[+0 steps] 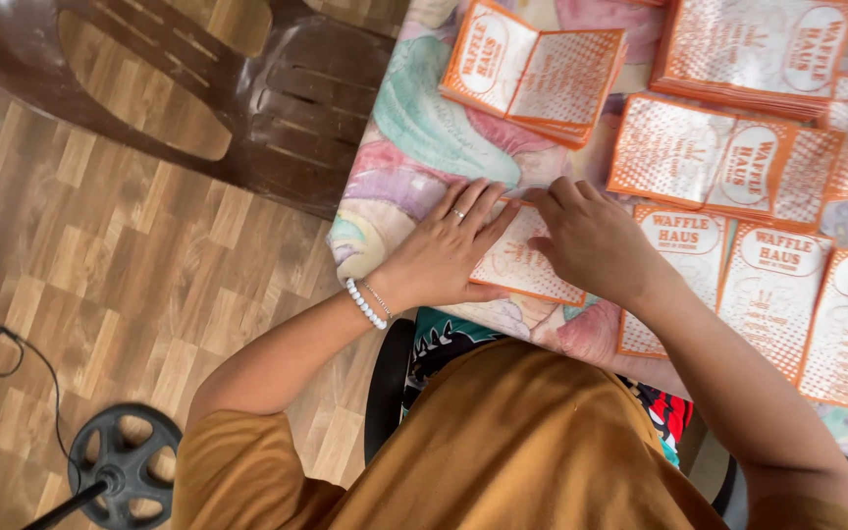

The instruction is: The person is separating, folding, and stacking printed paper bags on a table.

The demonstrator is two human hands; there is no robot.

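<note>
My left hand (449, 245) lies flat with fingers spread on an orange-and-white printed paper sleeve (522, 265) at the table's near edge. My right hand (591, 236) presses on the same sleeve from the right, fingers curled at its top edge. The hands hide most of the sleeve. More orange-and-white sleeves lie to the right (777, 294), overlapping one another.
Stacks of the same sleeves sit farther back (532, 74), (718, 157), (758, 49) on a pastel patterned tablecloth (414, 128). A brown plastic chair (238, 98) stands left of the table on wood-look flooring. A round black stand base (125, 466) and a cable lie on the floor.
</note>
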